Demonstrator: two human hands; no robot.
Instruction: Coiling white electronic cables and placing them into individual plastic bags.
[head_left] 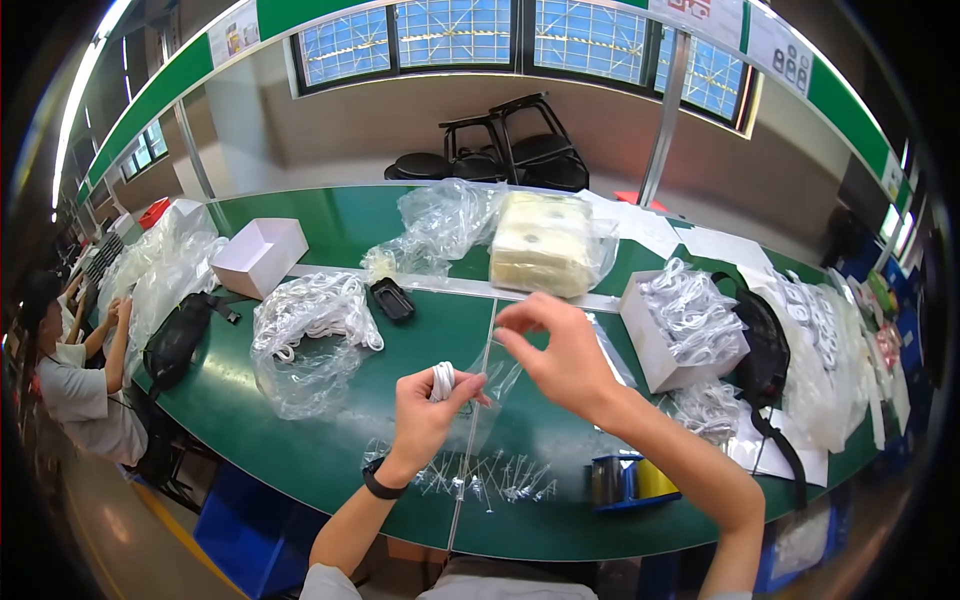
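My left hand [425, 415], a dark band on its wrist, is closed around a small coil of white cable [442, 381] above the table. Its thumb and fingertips press together at the right of the coil. Up and to the right is my right hand [560, 350], its thumb and index fingertips drawn close together; whatever may be between them is too small to make out. Clear plastic film [497, 378] shows between the hands; I cannot tell whether either touches it. Below the left hand, several thin wire-like pieces [490, 476] lie scattered on the green table [300, 440].
White cables fill a clear bag [315, 320] at left and a white box [690, 325] at right. Behind are an empty white box [262, 257], a black tray [392, 299] and a wrapped pale stack [541, 245]. Spools [632, 482] sit near the front edge. Another person [85, 380] works at far left.
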